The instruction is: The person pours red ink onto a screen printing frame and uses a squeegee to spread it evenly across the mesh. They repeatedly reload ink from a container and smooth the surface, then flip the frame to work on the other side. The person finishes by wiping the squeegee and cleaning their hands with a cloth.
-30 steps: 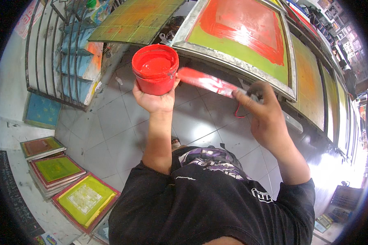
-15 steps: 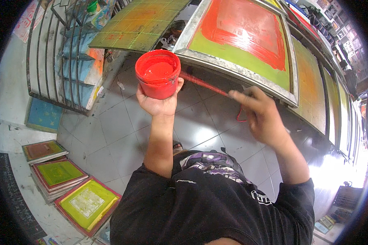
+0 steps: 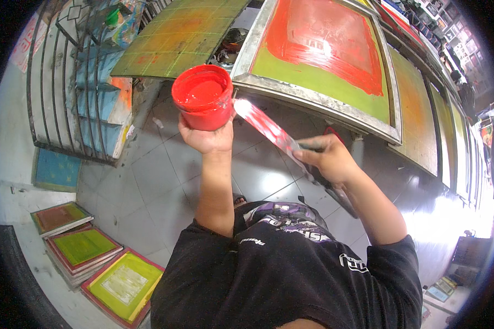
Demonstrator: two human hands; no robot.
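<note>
My left hand (image 3: 208,137) holds a red tub (image 3: 202,112) from below, its fingers wrapped round the lower wall. Thick red ink (image 3: 203,90) lies inside, and the tub's wall is smeared. In my right hand (image 3: 329,159) is a long flat spatula (image 3: 266,125), pinched between thumb and fingers. Its blade is pale and streaked with red, its tip close beside the tub's right side; whether they touch I cannot tell. Beyond my hands, a framed printing screen (image 3: 318,90) has a green border, with red ink spread over its middle.
Large stained boards (image 3: 184,33) flank the framed screen. At left stand a black metal railing (image 3: 49,109) and blue steps (image 3: 96,112). Smaller framed screens (image 3: 88,247) lie stacked at lower left. Grey floor tiles (image 3: 148,175) stretch below my arms.
The tub has shifted slightly left. My right hand has come down and left, and the spatula has turned so its broad, red-streaked face shows.
</note>
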